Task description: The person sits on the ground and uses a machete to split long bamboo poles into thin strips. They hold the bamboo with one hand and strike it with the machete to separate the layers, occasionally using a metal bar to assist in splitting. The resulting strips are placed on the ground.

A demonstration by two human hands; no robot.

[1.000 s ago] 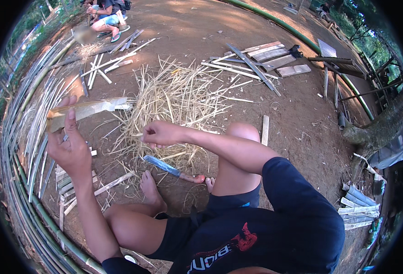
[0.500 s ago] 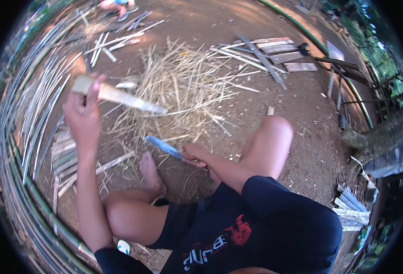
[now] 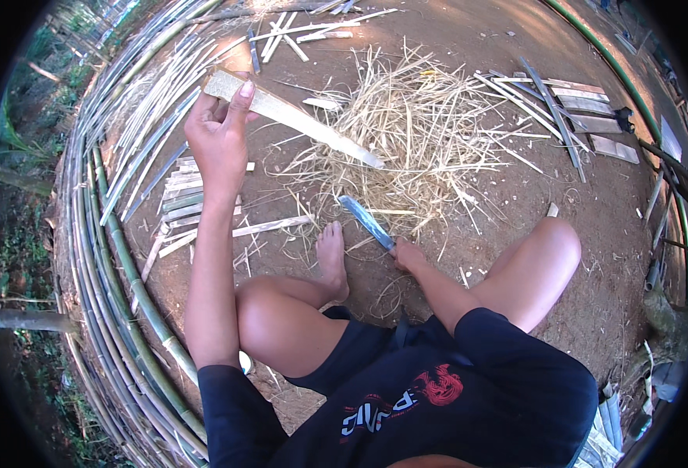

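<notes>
Raised at the upper left, my left hand (image 3: 223,129) grips one end of a flat, pale bamboo strip (image 3: 301,121). The strip slants down to the right, its narrower end over a heap of thin bamboo shavings (image 3: 414,148) on the ground. My right hand (image 3: 409,254), low between my legs, is closed round the handle of a knife (image 3: 367,221). Its broad grey-blue blade points up and left toward the shavings, apart from the strip. The handle is mostly hidden in my fist. My bare foot (image 3: 331,253) rests left of the blade.
Short split bamboo pieces (image 3: 182,195) lie in a row left of my foot. Long green bamboo poles (image 3: 137,269) curve along the left side, with thin strips (image 3: 153,132) beside them. More flat slats (image 3: 585,105) are stacked at the far right. Loose sticks (image 3: 285,39) lie at the back.
The whole view has swung left, so everything sits further right in the picture. My left hand still holds the bamboo strip aloft, and my right hand keeps the knife low.
</notes>
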